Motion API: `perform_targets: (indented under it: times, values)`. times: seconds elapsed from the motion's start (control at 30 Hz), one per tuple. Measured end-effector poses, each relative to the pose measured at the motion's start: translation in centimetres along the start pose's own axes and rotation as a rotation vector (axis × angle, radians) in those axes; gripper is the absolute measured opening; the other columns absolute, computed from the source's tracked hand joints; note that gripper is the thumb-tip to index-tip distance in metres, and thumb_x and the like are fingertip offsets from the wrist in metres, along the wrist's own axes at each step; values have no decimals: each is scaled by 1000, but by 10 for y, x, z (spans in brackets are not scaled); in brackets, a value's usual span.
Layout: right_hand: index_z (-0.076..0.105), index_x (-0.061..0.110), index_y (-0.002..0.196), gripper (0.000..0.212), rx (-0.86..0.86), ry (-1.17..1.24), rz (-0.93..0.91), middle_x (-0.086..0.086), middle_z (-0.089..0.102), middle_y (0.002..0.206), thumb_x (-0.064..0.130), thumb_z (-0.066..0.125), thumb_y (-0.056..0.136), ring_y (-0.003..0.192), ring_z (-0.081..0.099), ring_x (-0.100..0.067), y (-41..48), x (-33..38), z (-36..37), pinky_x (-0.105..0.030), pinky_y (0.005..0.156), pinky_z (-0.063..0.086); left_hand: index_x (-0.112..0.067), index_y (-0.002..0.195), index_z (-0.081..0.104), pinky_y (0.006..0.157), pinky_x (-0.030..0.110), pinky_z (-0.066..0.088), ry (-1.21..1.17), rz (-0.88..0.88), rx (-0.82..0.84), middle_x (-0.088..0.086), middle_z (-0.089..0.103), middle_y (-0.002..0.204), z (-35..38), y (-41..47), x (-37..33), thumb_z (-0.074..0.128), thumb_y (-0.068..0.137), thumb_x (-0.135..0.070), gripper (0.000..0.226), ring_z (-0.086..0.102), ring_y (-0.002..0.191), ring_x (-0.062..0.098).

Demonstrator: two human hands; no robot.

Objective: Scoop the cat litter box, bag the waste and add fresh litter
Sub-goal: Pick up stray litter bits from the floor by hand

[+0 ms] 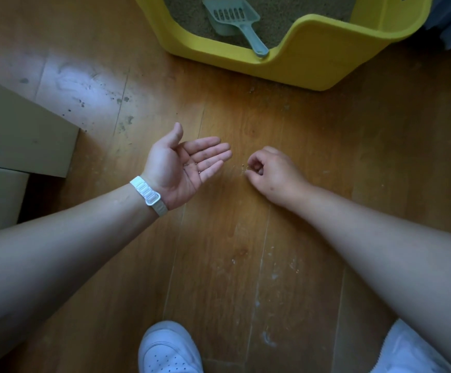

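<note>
Two hands low over the floor, doing different jobs. The right hand (270, 170) is curled knuckles-up with thumb and forefinger nipped together on the stray grains (244, 168) scattered on the boards. They're tiny, so how many it's got is anyone's guess. The left hand (189, 168) sits just beside it, palm up, fingers straight and relaxed like a little tray. A couple of dark specks look to be lying in the palm already. It has a white wristband (149, 196) on that wrist.

So my read is this is a side job: picking up tracked-out litter by hand, not the scooping itself. The wooden floor (219, 265) has more crumbs and smudges around, especially up toward the left near the cardboard box (17, 130). White shoes (169, 348) sit at the bottom edge, so the person is crouched.

The yellow litter box (313, 49) is well ahead of both hands at the top of the shot. The scoop (235, 17) is lying on the litter (286, 6) inside, handle end resting on the low front lip, nobody touching it.

Next move, I'd guess: drop the pinch into the open palm without tipping it, then carry the handful somewhere. No waste bag or fresh litter is in shot, so I can't say where. The palm has to stay level or it all ends up back on the boards.
</note>
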State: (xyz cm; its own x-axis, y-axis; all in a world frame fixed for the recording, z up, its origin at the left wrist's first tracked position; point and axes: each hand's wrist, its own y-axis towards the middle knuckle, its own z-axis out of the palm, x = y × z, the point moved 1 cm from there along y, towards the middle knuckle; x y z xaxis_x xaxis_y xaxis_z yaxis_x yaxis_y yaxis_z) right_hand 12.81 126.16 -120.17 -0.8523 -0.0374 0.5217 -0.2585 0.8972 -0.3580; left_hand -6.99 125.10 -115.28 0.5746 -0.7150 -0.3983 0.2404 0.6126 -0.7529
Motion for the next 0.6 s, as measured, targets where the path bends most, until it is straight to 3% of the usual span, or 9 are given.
perform_targets:
  times: [0.2, 0.4, 0.6]
  values:
    - [65, 9, 105, 20, 40, -48, -62, -6, 55, 102, 24, 65, 91, 99, 55, -24, 11, 12, 6, -35, 88, 46, 6, 116, 59, 89, 34, 55, -8, -23, 1, 25, 66, 117, 2, 9, 3, 25, 101, -52, 69, 65, 110, 34]
    - [66, 8, 94, 12, 32, -79, -76, -9, 57, 99, 19, 60, 93, 97, 55, -28, 13, 12, 6, -37, 85, 44, 6, 118, 59, 87, 33, 55, -5, -41, 13, 25, 66, 117, 6, 17, 5, 23, 102, -50, 68, 65, 110, 33]
    - [64, 4, 96, 16, 21, -102, -29, -11, 56, 100, 19, 57, 96, 95, 54, -29, 11, 12, 7, -39, 83, 44, 6, 118, 59, 85, 32, 56, -10, -42, 14, 24, 66, 118, 4, 21, 5, 22, 102, -51, 69, 65, 110, 33]
